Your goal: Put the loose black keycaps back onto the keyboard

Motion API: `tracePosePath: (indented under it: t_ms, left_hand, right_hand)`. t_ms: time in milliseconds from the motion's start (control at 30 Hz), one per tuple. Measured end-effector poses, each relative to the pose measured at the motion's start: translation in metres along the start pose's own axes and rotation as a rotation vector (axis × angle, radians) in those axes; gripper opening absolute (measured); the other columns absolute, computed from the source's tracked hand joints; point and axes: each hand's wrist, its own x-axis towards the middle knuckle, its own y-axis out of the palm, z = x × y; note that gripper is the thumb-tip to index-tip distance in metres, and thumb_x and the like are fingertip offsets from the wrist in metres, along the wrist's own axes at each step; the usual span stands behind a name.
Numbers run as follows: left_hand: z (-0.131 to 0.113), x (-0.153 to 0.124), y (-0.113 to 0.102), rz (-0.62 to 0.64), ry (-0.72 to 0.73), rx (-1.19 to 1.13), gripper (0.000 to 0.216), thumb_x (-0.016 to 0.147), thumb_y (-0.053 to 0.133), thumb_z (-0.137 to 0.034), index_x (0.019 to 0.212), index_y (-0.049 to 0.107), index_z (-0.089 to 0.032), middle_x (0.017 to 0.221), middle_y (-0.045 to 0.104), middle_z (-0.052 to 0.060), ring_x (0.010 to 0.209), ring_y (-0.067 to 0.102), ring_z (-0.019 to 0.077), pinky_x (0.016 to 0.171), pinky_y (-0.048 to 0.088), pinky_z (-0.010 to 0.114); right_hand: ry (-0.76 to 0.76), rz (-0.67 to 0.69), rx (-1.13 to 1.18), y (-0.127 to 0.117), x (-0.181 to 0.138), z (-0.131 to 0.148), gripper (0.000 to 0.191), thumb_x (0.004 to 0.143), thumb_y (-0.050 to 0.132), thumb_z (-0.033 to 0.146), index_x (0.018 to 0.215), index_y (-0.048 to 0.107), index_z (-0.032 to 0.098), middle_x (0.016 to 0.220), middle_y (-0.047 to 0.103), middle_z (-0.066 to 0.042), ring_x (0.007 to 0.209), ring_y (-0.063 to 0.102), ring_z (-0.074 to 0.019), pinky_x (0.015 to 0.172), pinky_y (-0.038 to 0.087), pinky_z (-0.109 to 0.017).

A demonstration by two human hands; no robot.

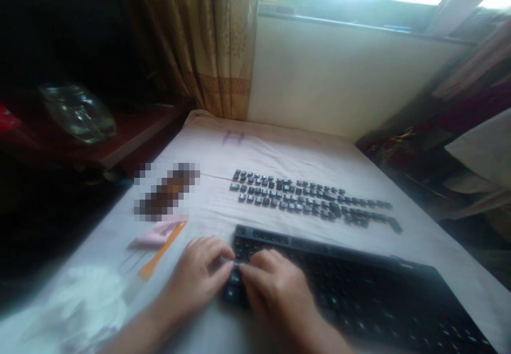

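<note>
A black keyboard [359, 290] lies on a pale cloth-covered table [279, 151], with most of its keycaps off. Rows of loose black keycaps [307, 197] are laid out on the cloth behind it. My left hand [197, 277] and my right hand [275, 290] meet over the keyboard's left end, fingers curled and pinched together on a keycap [235, 277] there. What the fingertips grip is small and partly hidden.
An orange flat tool [162, 250] and a pink cloth [154, 234] lie left of the hands. A crumpled white cloth [85, 301] sits at the front left. A clear glass object [77, 112] rests on a dark red shelf at left. Curtain and wall stand behind.
</note>
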Motion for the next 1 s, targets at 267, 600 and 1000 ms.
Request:
tracePosePath:
  t_ms: [267, 600, 1000]
  left_hand:
    - [0.003, -0.001, 0.0, -0.017, 0.014, -0.014, 0.008, 0.084, 0.059, -0.024, 0.081, 0.066, -0.025, 0.083, 0.069, 0.0, 0.079, 0.064, 0.0205, 0.074, 0.049, 0.033]
    - [0.002, 0.0, -0.002, -0.017, 0.053, -0.001, 0.014, 0.088, 0.054, -0.028, 0.081, 0.065, -0.024, 0.081, 0.07, 0.001, 0.078, 0.064, 0.0198, 0.075, 0.049, 0.033]
    - [0.001, 0.0, -0.003, -0.012, 0.052, -0.013, 0.014, 0.088, 0.053, -0.026, 0.08, 0.064, -0.024, 0.08, 0.069, 0.001, 0.078, 0.064, 0.0196, 0.075, 0.048, 0.033]
  right_hand:
    - [0.203, 0.059, -0.045, -0.023, 0.012, -0.039, 0.023, 0.092, 0.053, 0.019, 0.101, 0.075, 0.02, 0.096, 0.073, -0.008, 0.087, 0.068, -0.021, 0.076, 0.053, -0.031]
    - [0.434, 0.289, -0.266, -0.038, 0.012, -0.061, 0.022, 0.093, 0.055, 0.023, 0.099, 0.076, 0.022, 0.095, 0.075, -0.008, 0.088, 0.07, -0.0248, 0.076, 0.051, -0.035]
    - [0.423, 0.331, -0.29, -0.044, 0.044, -0.062, 0.021, 0.094, 0.057, 0.027, 0.092, 0.078, 0.023, 0.096, 0.076, -0.006, 0.087, 0.07, -0.0228, 0.073, 0.048, -0.032]
